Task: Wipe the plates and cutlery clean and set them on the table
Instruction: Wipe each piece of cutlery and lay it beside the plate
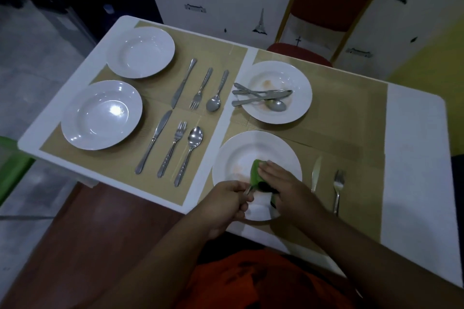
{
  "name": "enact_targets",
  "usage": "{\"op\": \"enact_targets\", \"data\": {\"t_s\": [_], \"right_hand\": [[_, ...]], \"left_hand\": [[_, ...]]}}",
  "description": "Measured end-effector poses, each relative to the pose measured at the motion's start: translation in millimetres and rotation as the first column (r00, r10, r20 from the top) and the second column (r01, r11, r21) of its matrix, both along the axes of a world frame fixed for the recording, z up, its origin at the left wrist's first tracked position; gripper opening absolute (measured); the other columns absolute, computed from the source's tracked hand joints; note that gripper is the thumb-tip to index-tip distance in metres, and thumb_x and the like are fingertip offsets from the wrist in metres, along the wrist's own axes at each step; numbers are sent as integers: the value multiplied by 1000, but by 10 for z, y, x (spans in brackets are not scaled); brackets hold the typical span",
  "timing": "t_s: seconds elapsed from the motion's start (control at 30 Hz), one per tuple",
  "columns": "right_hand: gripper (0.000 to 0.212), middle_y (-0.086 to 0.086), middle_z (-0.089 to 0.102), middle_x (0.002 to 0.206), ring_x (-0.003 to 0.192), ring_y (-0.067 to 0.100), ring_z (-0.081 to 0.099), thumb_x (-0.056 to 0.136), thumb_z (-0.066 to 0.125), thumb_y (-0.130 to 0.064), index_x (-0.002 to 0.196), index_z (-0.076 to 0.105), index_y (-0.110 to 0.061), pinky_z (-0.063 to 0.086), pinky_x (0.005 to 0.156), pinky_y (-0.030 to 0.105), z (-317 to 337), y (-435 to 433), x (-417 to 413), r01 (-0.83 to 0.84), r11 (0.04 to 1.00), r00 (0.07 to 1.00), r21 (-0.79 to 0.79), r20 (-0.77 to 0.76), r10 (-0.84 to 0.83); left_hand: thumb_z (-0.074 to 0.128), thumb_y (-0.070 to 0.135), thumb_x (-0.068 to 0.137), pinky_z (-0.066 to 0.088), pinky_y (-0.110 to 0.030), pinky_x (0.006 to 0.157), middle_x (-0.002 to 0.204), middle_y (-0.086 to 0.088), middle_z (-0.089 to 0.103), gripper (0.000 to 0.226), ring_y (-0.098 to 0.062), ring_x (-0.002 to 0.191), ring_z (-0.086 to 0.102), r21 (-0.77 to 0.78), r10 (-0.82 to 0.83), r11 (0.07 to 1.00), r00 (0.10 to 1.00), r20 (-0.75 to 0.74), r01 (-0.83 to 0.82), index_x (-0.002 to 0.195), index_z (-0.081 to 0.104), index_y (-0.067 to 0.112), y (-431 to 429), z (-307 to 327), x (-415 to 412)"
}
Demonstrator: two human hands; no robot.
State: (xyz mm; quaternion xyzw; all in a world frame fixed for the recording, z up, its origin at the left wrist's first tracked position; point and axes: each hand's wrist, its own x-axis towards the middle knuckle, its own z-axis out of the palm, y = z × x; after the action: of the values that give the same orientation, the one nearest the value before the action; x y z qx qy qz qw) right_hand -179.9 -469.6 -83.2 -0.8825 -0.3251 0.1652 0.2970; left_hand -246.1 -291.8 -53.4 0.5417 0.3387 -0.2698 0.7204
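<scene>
A white plate with faint orange smears lies on the near mat. Over its near rim my left hand grips the handle of a piece of cutlery, its head hidden. My right hand presses a green cloth around that piece. A knife and a fork lie right of the plate. Farther back, a stained plate carries a knife, fork and spoon. On the left mat sit two clean plates with two cutlery sets.
The white table carries tan placemats. A red chair stands behind the far edge by a decorated white wall. A green object sits at the left, beyond the table edge. Brown floor shows below the near left edge.
</scene>
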Motion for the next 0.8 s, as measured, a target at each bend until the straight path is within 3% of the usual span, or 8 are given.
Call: {"op": "enact_targets", "data": {"t_s": [0.1, 0.23, 0.3, 0.37, 0.47, 0.57, 0.7, 0.8], "right_hand": [[66, 5, 32, 151, 144, 16, 19, 78, 41, 14, 139, 41, -9, 14, 117, 24, 4, 51, 91, 33, 997, 999, -76, 11, -33], [65, 9, 39, 147, 141, 21, 25, 73, 43, 11, 136, 46, -5, 20, 116, 32, 27, 221, -35, -18, 999, 997, -50, 68, 21], [67, 7, 32, 151, 143, 18, 18, 75, 46, 13, 139, 41, -8, 15, 117, 27, 16, 178, 18, 1, 996, 999, -89, 37, 2], [64, 7, 31, 151, 144, 18, 19, 79, 48, 11, 139, 40, -7, 12, 117, 24, 30, 134, 124, 113, 989, 993, -100, -35, -117], [62, 7, 39, 147, 140, 17, 29, 77, 45, 15, 136, 46, -6, 19, 117, 29, 132, 185, 205, 368, 930, 925, -13, -95, -367], [64, 0, 42, 144, 135, 9, 33, 76, 44, 15, 135, 48, -9, 23, 114, 25, 221, 238, 165, 472, 876, 882, 100, -76, -466], [67, -15, 34, 144, 138, 0, 25, 77, 44, 12, 137, 47, -17, 18, 114, 19, 299, 339, 41, 378, 917, 925, 125, -25, -378], [66, -9, 33, 146, 141, 5, 21, 77, 44, 12, 137, 46, -14, 15, 116, 21, 255, 380, -74, 151, 987, 987, 56, 43, -153]], "left_hand": [[48, -8, 96, 36, -18, 41, 85, -10, 58, 24, -9, 53, 48, -21, -30, 999, 999, -28, 30, 110, 65, -2, 111, 10, -12], [47, -10, 95, 35, -18, 39, 82, -10, 59, 23, -9, 51, 46, -54, 2, 999, 1000, -16, -3, 109, 64, -4, 220, 11, 39], [49, -7, 95, 38, -18, 41, 82, -9, 60, 21, -10, 54, 48, 1, -48, 999, 999, -2, 48, 105, 65, 0, 243, 0, 25], [50, -2, 94, 39, -20, 44, 81, -7, 59, 20, -12, 59, 48, 98, -107, 989, 994, -7, 107, 100, 67, 7, 256, -24, 9], [50, 16, 99, 39, -23, 51, 84, -3, 62, 17, -12, 62, 48, 256, -176, 951, 984, -11, 173, 96, 67, 17, 283, -37, 60], [48, 24, 102, 41, -18, 48, 85, 0, 66, 21, -10, 63, 53, 343, -188, 923, 982, 5, 175, 98, 68, 19, 314, -33, 140], [54, 14, 100, 40, -17, 43, 75, -4, 62, 16, -11, 57, 53, 274, -180, 947, 984, 16, 169, 100, 71, 14, 291, 6, 179], [50, 8, 101, 47, -23, 49, 73, -7, 57, 21, -16, 63, 54, 184, -174, 969, 984, 25, 167, 100, 71, 9, 313, 19, 183]]}}
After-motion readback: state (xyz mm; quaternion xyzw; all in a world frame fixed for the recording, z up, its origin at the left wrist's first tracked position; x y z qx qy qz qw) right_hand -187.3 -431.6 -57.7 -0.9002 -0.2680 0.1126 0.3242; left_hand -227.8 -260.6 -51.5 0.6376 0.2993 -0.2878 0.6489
